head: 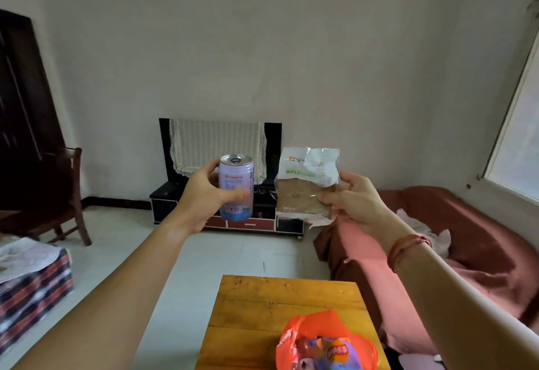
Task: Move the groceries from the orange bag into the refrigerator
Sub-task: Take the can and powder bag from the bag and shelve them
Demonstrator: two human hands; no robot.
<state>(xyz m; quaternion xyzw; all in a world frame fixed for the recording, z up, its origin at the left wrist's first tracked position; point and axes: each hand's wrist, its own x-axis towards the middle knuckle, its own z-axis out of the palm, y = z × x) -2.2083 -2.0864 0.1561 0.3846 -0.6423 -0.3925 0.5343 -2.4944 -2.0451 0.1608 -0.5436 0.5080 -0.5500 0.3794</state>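
1. Above the near table (262, 296), both hands are held up and apart. Each carries one item, probably so that two groceries go in one trip.
2. The left hand (204, 194) wraps its fingers and thumb round the side of a pale blue can (235, 187). The can stands upright with its top up, which makes for a firm, level hold.
3. The right hand (355, 197) pinches a packet of bread (306, 183) by its right edge. I judge this spares the soft slices from squashing.
4. The orange bag (294, 337) sits on the near right part of the table with its mouth open upward for easy reaching. A purple snack packet (335, 352) lies inside, so more is left to move.
5. The refrigerator is not in view. A TV stand (227, 212) is against the far wall and a sofa (466, 224) is on the right, so carrying seems the step in hand.
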